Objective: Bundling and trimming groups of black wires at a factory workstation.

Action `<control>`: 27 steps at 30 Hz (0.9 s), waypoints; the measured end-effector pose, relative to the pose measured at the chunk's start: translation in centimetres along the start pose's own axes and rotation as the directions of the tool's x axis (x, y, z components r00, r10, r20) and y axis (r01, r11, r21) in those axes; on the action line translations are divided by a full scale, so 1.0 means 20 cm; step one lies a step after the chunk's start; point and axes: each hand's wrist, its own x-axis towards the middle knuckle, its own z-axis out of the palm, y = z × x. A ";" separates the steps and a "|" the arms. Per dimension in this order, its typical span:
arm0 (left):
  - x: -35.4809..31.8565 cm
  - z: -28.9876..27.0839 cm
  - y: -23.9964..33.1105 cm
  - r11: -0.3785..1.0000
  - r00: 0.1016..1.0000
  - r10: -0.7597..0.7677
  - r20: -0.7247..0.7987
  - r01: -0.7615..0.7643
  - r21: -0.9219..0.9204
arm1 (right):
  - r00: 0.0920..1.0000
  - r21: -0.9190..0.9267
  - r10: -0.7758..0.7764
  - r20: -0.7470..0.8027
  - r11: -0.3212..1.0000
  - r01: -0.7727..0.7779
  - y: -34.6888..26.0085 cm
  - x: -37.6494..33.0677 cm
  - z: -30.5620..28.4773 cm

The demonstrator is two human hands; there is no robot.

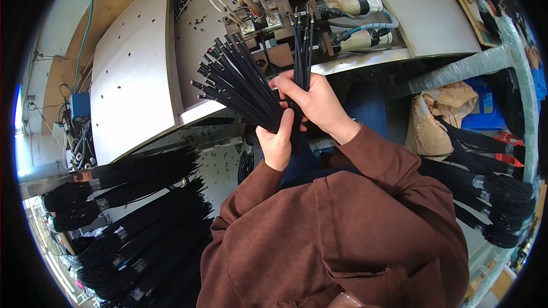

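My left hand (277, 144) is closed round a thick bundle of black cords (237, 77), the thumb lying across them. Their far ends fan out to the upper left and show small pale or coppery tips. My right hand (317, 105) touches the left one and is closed on a thinner group of black cords (302, 45), which point straight up beside the fan. Right thumb and forefinger pinch together between the two groups. Just beyond the cord tips stands a metal machine (279, 20) with cylinders and hoses. The lower ends of the cords are hidden by my hands.
A pale metal worktop (134, 60) spreads left of the machine, dotted with small black scraps. Long bundles of black cord (142, 239) hang at lower left, and more bundles (502, 205) at right. A brown paper bag (436, 120) sits near a wrapped metal frame (456, 71).
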 end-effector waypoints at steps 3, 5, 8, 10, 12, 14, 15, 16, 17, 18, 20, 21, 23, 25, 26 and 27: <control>0.00 0.00 0.00 1.000 0.999 0.010 0.030 -0.010 0.000 | 0.994 -0.058 0.074 0.079 0.996 -0.069 -0.01 -0.01 -0.02; -0.01 -0.01 0.01 1.000 0.999 0.004 0.050 -0.003 -0.012 | 0.998 -0.081 0.032 0.051 0.996 -0.028 0.03 -0.01 -0.01; -0.02 0.00 0.02 1.000 0.998 0.016 0.062 -0.016 -0.010 | 0.999 -0.108 -0.014 0.042 0.994 0.019 0.05 -0.02 -0.01; -0.03 0.02 0.03 0.999 0.997 0.047 0.067 -0.047 0.001 | 0.997 -0.145 -0.064 0.050 0.987 0.070 0.05 -0.04 -0.02; -0.04 0.03 0.03 0.998 0.996 0.059 0.070 -0.059 0.001 | 0.997 -0.139 -0.054 0.053 0.988 0.061 0.05 -0.05 -0.04; -0.04 0.04 0.03 0.996 0.993 0.087 0.077 -0.088 0.003 | 0.997 -0.122 -0.041 0.061 0.991 0.048 0.05 -0.06 -0.05; -0.04 0.04 0.03 0.996 0.993 0.088 0.078 -0.089 0.004 | 0.997 -0.121 -0.042 0.061 0.991 0.049 0.05 -0.07 -0.04; -0.04 0.05 0.04 0.995 0.994 0.102 0.041 -0.102 0.021 | 0.996 -0.093 -0.082 0.020 0.992 0.083 0.06 -0.07 -0.03; -0.04 0.07 0.04 0.993 0.993 0.115 0.005 -0.116 0.038 | 0.993 -0.066 -0.120 -0.023 0.991 0.118 0.06 -0.07 -0.03; -0.04 0.07 0.05 0.990 0.991 0.130 -0.031 -0.128 0.057 | 0.985 -0.041 -0.157 -0.066 0.987 0.154 0.06 -0.07 -0.02; -0.03 0.05 0.03 0.990 0.991 0.132 -0.028 -0.131 0.044 | 0.985 -0.032 -0.155 -0.076 0.988 0.153 0.07 -0.07 -0.01; -0.03 0.04 0.02 0.990 0.990 0.136 -0.028 -0.135 0.031 | 0.985 -0.024 -0.152 -0.083 0.988 0.150 0.07 -0.06 -0.01; -0.03 0.03 0.01 0.990 0.990 0.139 -0.026 -0.139 0.019 | 0.985 -0.014 -0.149 -0.091 0.989 0.149 0.07 -0.05 0.00; -0.01 0.03 0.01 0.988 0.988 0.150 -0.026 -0.149 0.036 | 0.989 0.023 -0.115 -0.096 0.993 0.117 0.05 -0.04 0.00; -0.01 0.03 0.01 0.987 0.988 0.155 -0.026 -0.154 0.045 | 0.990 0.041 -0.097 -0.098 0.994 0.101 0.04 -0.04 0.00; 0.00 0.02 0.01 0.987 0.988 0.155 -0.025 -0.154 0.046 | 0.990 0.042 -0.097 -0.098 0.994 0.102 0.04 -0.03 0.01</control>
